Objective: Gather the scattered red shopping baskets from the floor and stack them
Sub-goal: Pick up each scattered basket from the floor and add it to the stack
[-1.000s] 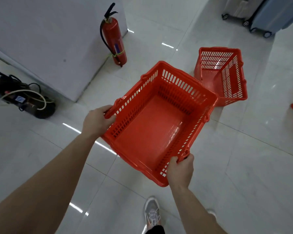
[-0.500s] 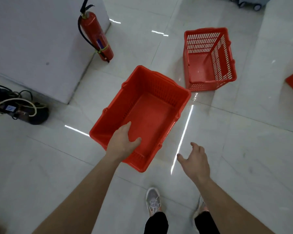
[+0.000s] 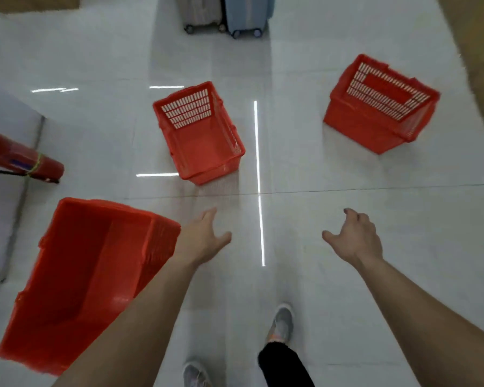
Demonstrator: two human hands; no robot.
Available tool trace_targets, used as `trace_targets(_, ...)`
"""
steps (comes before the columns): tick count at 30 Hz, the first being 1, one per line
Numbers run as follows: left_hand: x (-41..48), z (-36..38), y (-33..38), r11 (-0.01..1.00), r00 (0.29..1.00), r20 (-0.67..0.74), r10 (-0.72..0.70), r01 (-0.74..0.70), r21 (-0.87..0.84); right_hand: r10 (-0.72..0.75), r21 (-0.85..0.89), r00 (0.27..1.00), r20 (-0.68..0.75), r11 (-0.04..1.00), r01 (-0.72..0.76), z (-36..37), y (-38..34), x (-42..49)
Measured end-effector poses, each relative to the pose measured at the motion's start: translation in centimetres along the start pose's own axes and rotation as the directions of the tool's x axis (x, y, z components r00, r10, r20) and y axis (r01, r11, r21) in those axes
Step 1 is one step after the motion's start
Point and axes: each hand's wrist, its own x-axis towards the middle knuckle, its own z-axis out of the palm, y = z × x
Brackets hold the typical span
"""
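Fire extinguisher: far left, lying low by the wall.
Near basket: sits on the floor, near left.
Left hand: fingers spread, holding nothing, just right of that basket.
Middle basket: farther away.
Right hand: fingers loose, empty.
Far right basket: well apart from the others.

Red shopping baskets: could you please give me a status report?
Left hand, right hand open, empty. Red plastic baskets apart on floor: near-left basket, centre basket, far-right basket. Bare floor before centre basket.
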Motion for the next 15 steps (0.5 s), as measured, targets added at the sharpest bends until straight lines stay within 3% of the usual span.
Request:
trace_targets(8,7.7,-2.4,22.0,0.988,0.989,0.027,0.147,-0.146,-0.055,0.217,0.068,0.975,-0.043,0.974,-0.214,-16.3,11.4,6.4)
trace_targets(15,17.1,-7.2,33.7,0.964,0.961,0.069,0.266,-0.264,-0.031,0.337,0.166,0.941,-0.019,0.929,-0.33,-24.5,14.1,13.9)
